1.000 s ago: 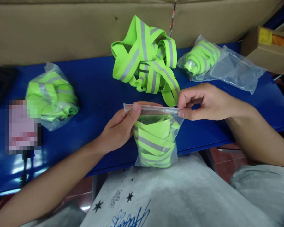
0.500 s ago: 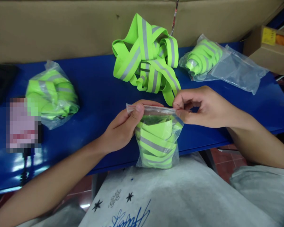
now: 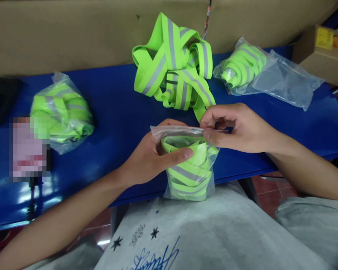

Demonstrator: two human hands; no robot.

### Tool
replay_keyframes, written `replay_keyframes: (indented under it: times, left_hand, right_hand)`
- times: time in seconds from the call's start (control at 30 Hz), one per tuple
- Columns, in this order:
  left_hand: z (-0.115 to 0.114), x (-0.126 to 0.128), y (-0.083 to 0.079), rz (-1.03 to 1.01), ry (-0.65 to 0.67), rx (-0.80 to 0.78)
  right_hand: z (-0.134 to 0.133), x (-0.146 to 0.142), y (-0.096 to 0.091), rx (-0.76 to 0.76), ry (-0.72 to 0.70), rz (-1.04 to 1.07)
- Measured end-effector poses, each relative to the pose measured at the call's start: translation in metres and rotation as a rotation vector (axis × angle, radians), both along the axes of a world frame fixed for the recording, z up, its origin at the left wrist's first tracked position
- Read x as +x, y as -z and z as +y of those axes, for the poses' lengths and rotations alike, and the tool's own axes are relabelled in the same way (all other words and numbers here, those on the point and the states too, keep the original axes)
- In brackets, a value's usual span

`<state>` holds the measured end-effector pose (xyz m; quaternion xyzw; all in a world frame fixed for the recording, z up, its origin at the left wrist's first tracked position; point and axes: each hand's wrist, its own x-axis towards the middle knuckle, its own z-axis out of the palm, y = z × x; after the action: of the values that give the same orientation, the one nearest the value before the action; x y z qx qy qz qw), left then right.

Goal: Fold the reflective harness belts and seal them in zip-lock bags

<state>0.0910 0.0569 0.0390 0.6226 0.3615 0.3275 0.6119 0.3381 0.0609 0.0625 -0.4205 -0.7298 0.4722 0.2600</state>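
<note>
A clear zip bag [image 3: 169, 191] hangs upright at the table's front edge, with a folded neon-green reflective strap [image 3: 190, 174] inside. My left hand [image 3: 154, 157] grips the bag from the left, its thumb lying across the front and its fingers behind. At the bag's top right corner, my right hand [image 3: 231, 127] pinches the zip strip between thumb and fingers. Just beyond my hands, a loose pile of the same green straps [image 3: 173, 67] with grey stripes and a black buckle lies on the blue table [image 3: 109, 108].
On the left sits another bagged strap [image 3: 62, 112], partly behind a blurred pink patch [image 3: 26, 150]. At the back right lie a bagged strap [image 3: 243, 65] and a flat clear bag [image 3: 290, 80]. A cardboard box [image 3: 321, 60] stands at the right end; brown board lines the back.
My left thumb has moved from the zip strip down across the front of the bag. My right hand has slid slightly left along the bag's top.
</note>
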Motion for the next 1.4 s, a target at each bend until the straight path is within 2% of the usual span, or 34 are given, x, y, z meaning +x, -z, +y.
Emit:
replay_keyframes:
  times: [0.1, 0.3, 0.37, 0.6, 0.83, 1.03, 1.4]
  left_hand:
    - [-0.002, 0.001, 0.0, -0.003, -0.005, -0.031]
    - [-0.004, 0.0, 0.011, -0.167, 0.014, -0.272]
    - [-0.005, 0.0, 0.012, -0.168, 0.039, -0.299]
    - [-0.007, 0.001, 0.007, -0.116, 0.047, -0.188]
    - [-0.004, 0.003, 0.004, -0.177, 0.12, -0.183]
    - [-0.003, 0.003, 0.004, -0.194, 0.166, -0.173]
    - [-0.006, 0.002, 0.004, -0.156, 0.144, -0.123]
  right_hand:
    - [-0.001, -0.001, 0.0, -0.011, -0.024, 0.011]
    - [-0.001, 0.002, -0.005, -0.026, -0.003, 0.029]
    - [0.001, 0.003, -0.007, -0.059, -0.025, 0.028]
    - [0.005, 0.003, -0.008, -0.129, -0.076, 0.054]
    - [0.005, 0.003, -0.007, -0.178, -0.054, 0.082]
    - [0.01, 0.008, -0.003, -0.234, -0.106, 0.105]
    - [0.004, 0.011, -0.006, -0.263, -0.016, 0.093]
